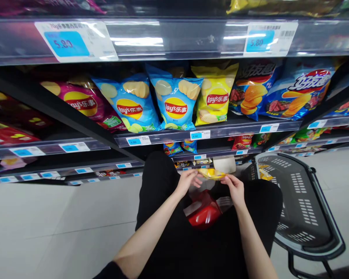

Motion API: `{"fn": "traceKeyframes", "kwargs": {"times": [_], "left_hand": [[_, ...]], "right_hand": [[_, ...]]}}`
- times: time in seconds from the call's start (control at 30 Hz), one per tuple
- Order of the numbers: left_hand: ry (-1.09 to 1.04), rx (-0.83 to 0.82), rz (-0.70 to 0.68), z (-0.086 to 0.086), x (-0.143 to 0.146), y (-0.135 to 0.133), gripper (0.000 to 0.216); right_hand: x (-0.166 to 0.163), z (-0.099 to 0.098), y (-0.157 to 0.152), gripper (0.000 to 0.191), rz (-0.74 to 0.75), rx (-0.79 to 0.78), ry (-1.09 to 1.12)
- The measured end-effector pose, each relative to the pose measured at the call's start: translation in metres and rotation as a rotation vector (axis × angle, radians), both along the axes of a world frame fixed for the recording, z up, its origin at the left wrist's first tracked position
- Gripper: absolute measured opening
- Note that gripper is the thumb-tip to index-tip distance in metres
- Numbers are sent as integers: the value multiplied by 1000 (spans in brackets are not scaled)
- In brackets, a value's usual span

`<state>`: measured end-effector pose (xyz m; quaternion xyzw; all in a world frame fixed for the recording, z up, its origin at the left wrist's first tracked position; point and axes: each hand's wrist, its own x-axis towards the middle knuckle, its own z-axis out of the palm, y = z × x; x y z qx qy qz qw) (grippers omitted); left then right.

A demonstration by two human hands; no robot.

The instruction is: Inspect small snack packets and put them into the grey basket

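Note:
Between my two hands a small yellow snack packet [211, 174] is stretched out above my knees. My left hand [189, 182] pinches its left end, with the other fingers loosely curled. At the packet's right end, my right hand [234, 188] grips it between thumb and fingers. A shiny red bag [205, 211] with clear, see-through parts rests in my lap below the hands. The print on the yellow packet is too small to read.
Shelves ahead hold blue Lay's chip bags [176, 102], a yellow Lay's bag [216, 95] and other snacks. A price-tagged shelf edge [174, 40] crosses above. To my right stands a dark shopping basket [305, 201] with a yellow packet [266, 172] inside.

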<state>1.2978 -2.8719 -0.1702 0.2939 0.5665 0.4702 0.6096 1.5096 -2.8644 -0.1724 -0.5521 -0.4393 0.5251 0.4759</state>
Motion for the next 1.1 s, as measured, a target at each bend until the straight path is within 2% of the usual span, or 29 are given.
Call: {"fn": "traceKeyframes", "kwargs": {"times": [0.1,0.2,0.27,0.43,0.6,0.83,1.0,1.1], "left_hand": [[-7,0,33,0,0,1,41],[8,2,63,0,1,1,30],[1,2,77,0,1,1,35],[-28,-6,106,-2,3,2,50],[-47,-18,58,-6,4,3,41],[72,67,39,-4,-1,5,13],[94,105,16,-2,-2,2,6],[58,129,21,0,-1,0,10]], "right_hand": [[2,0,1,38,8,12,5],[1,-2,0,27,15,12,-22],[0,-3,-1,25,8,8,-32],[-4,-5,1,35,-68,-19,-59],[-2,-7,5,33,-106,-50,-84],[8,-4,6,25,-45,-14,-66],[9,-1,3,23,8,-12,-29],[8,1,1,26,33,-23,15]]}}
